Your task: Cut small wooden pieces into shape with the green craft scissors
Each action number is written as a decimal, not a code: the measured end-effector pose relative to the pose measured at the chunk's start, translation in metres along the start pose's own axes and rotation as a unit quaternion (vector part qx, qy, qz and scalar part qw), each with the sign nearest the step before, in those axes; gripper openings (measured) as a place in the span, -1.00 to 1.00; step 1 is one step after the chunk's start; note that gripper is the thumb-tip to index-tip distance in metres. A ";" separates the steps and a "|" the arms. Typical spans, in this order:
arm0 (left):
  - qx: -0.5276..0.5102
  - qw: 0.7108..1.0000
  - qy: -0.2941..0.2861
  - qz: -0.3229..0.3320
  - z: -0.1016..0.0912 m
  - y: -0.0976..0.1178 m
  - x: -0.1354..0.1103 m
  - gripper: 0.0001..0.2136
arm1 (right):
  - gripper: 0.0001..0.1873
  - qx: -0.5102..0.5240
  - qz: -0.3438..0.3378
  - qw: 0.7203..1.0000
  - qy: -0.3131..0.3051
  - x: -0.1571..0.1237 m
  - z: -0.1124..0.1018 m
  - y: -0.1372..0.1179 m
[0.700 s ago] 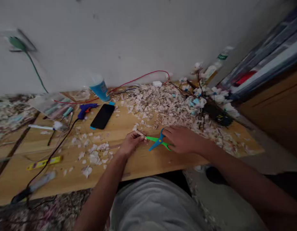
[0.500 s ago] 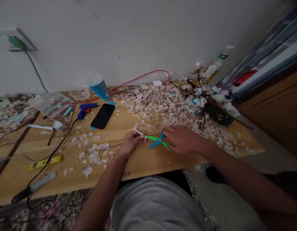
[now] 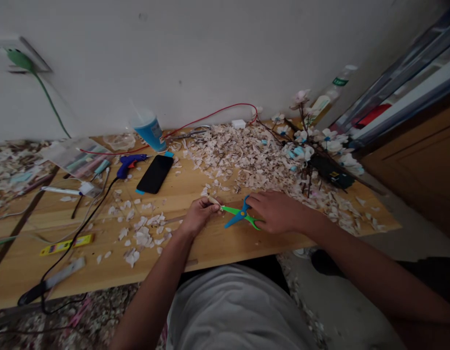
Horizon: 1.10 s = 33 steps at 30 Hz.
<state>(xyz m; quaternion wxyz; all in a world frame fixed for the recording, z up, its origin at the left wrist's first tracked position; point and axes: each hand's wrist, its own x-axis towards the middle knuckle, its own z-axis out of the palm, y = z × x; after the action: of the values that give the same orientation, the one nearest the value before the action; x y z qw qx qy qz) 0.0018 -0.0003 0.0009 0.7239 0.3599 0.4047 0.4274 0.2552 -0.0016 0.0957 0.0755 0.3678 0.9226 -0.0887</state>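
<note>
At the centre of the frame, over the table (image 3: 225, 250), the left hand (image 3: 201, 214) pinches a small pale piece (image 3: 213, 200) between thumb and fingers. Just beside it, the right hand (image 3: 274, 211) has its fingers curled on the handles of the scissors (image 3: 243, 214); the blades stand apart, the green one pointing at the piece (whether it touches, I cannot tell). So the work on this piece looks unfinished, with no completed cut to be seen.

Left of centre lie loose scraps (image 3: 143, 236); a much bigger heap (image 3: 239, 155) spreads above the hands, so plenty seems left unattached. At right, a branch (image 3: 330, 141) already bears white and blue blossoms.

Of the containers, a clear pouch (image 3: 59, 153) at left shows pink and blue sticks through its plastic. The blue cup (image 3: 152, 133), upper left of centre, has contents I cannot make out. Farthest, at upper right, a bottle (image 3: 325, 103) holds some yellowish liquid.
</note>
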 end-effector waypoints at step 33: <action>0.160 0.972 -0.168 -0.033 0.006 0.005 -0.009 -0.65 | -0.70 0.082 0.067 0.994 -0.015 0.002 0.012 -0.033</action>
<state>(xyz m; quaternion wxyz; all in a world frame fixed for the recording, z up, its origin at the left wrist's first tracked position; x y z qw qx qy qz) 0.0030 -0.0075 0.0098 0.7279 0.5245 0.3522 0.2666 0.2319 -0.0266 0.0875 0.0647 0.4328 0.8841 -0.1638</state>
